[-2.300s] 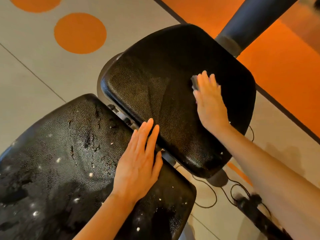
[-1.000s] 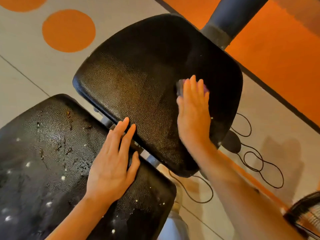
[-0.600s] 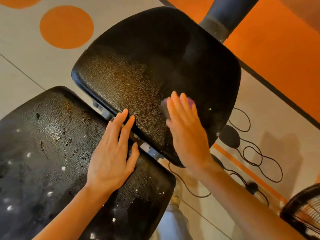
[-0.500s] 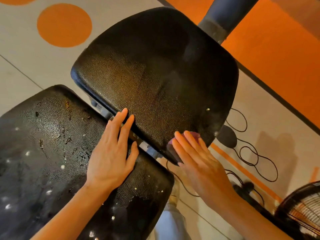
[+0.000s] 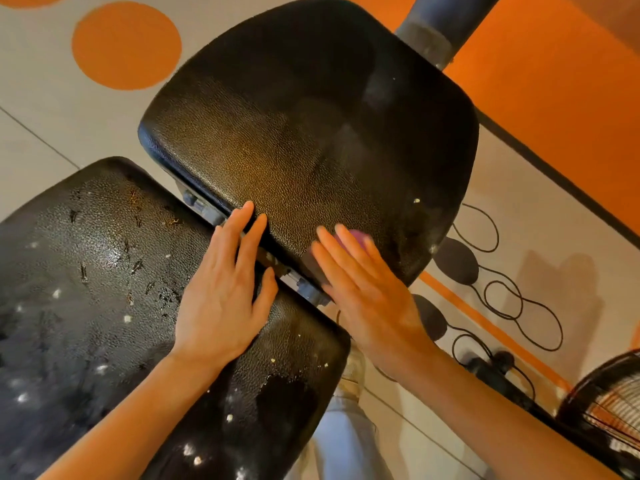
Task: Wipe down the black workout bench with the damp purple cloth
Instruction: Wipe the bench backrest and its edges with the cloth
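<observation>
Centrally in the frame sits the black workout bench, made of two padded sections with a pebbled vinyl skin: a rounded upper pad point(image 5: 304, 133) filling the top middle, and a longer lower pad point(image 5: 86, 306) running off the lower left. Between them a narrow gap shows a grey metal hinge bracket point(image 5: 204, 209).

The left hand point(image 5: 221, 306) lies flat, palm down, on the lower pad just below the centre of the frame, its fingers stretched out and slightly apart, holding nothing; the two longest fingertips reach across the gap and touch the near edge of the upper pad. The right hand point(image 5: 367, 292), a little blurred, presses flat at the lower right edge of the upper pad, fingers extended and close together over the damp purple cloth point(image 5: 356, 237). Only a small purple patch of the cloth shows past the fingertips, with a darker part under the index side; the remainder is hidden beneath the palm.

White flecks and scuffed, cracked marks dot the lower pad, and a few pale specks sit near the right rim of the upper pad. At the right of the frame, thin black looping cables point(image 5: 512, 306) lie on the grey floor point(image 5: 52, 98) beside an orange stripe. An orange circle point(image 5: 126, 45) marks the floor at upper left.
</observation>
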The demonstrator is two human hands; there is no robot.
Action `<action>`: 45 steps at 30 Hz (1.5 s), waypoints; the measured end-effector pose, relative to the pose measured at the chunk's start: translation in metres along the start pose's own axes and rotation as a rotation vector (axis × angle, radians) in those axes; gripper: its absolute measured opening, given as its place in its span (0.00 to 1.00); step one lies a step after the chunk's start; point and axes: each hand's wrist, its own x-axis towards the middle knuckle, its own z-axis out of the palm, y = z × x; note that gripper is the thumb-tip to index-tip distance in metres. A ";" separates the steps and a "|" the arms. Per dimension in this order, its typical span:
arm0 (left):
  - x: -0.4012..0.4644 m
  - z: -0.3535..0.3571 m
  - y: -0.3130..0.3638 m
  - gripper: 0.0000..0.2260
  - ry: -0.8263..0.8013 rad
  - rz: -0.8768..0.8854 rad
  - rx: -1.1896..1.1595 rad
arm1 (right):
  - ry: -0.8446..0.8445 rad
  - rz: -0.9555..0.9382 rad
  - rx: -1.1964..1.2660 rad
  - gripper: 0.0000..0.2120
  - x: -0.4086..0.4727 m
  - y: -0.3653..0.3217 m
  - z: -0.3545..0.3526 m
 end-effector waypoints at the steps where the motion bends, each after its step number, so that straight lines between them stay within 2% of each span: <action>1: 0.000 0.000 0.001 0.27 0.000 0.000 0.002 | 0.000 0.023 0.032 0.23 0.019 -0.007 0.003; 3: 0.000 -0.001 0.001 0.27 -0.004 -0.004 -0.003 | -0.022 0.018 0.044 0.24 0.025 -0.009 0.004; 7: -0.001 -0.006 0.014 0.27 0.021 0.032 -0.011 | -0.014 -0.002 -0.020 0.21 -0.048 0.010 -0.007; 10: -0.001 0.008 0.038 0.27 0.012 0.072 -0.063 | -0.018 -0.008 0.007 0.21 -0.030 0.027 -0.004; 13: 0.000 0.023 0.051 0.28 -0.019 0.032 -0.092 | 0.036 0.195 0.126 0.22 0.023 0.034 -0.002; 15: -0.001 0.027 0.051 0.28 -0.015 0.031 -0.085 | 0.074 0.338 0.133 0.22 0.022 0.021 -0.002; 18: -0.002 0.028 0.050 0.28 -0.011 0.033 -0.076 | 0.015 0.330 0.058 0.24 -0.026 -0.012 0.002; 21: -0.003 0.028 0.051 0.28 -0.002 0.039 -0.047 | -0.001 0.212 0.025 0.23 -0.020 0.018 0.007; 24: -0.003 0.031 0.050 0.28 0.009 0.043 -0.026 | 0.087 0.401 0.150 0.21 0.035 0.066 0.000; 26: -0.003 0.032 0.051 0.28 0.008 0.043 -0.035 | 0.129 0.504 0.155 0.22 0.035 0.055 0.000; 27: -0.003 0.032 0.051 0.28 0.007 0.040 -0.040 | 0.129 0.485 0.132 0.22 0.019 0.037 0.001; 29: -0.003 0.032 0.052 0.29 0.004 0.028 -0.045 | 0.025 0.356 0.071 0.24 -0.024 -0.004 0.000; 31: -0.002 0.033 0.052 0.29 0.005 0.020 -0.047 | -0.023 0.233 0.052 0.24 -0.032 0.004 0.000; 32: -0.002 0.033 0.052 0.29 0.005 0.023 -0.046 | 0.006 0.233 0.060 0.23 -0.015 0.025 0.001; 35: -0.002 0.033 0.051 0.29 0.005 0.031 -0.029 | 0.027 0.516 0.095 0.22 0.064 0.097 -0.007; 37: -0.002 0.034 0.051 0.30 -0.008 0.025 -0.024 | 0.056 0.638 0.110 0.23 0.072 0.100 -0.004; 38: -0.001 0.034 0.051 0.30 -0.014 0.017 -0.026 | 0.090 0.632 0.118 0.23 0.058 0.082 0.000; 41: -0.001 0.033 0.052 0.31 -0.031 0.019 -0.016 | 0.040 0.422 0.103 0.26 -0.018 0.004 -0.004; 43: -0.001 0.032 0.053 0.31 -0.042 0.018 -0.014 | 0.007 0.313 0.092 0.26 -0.025 0.011 -0.001; 45: -0.002 0.032 0.053 0.31 -0.046 0.016 -0.004 | 0.075 0.387 0.136 0.22 0.015 0.054 0.001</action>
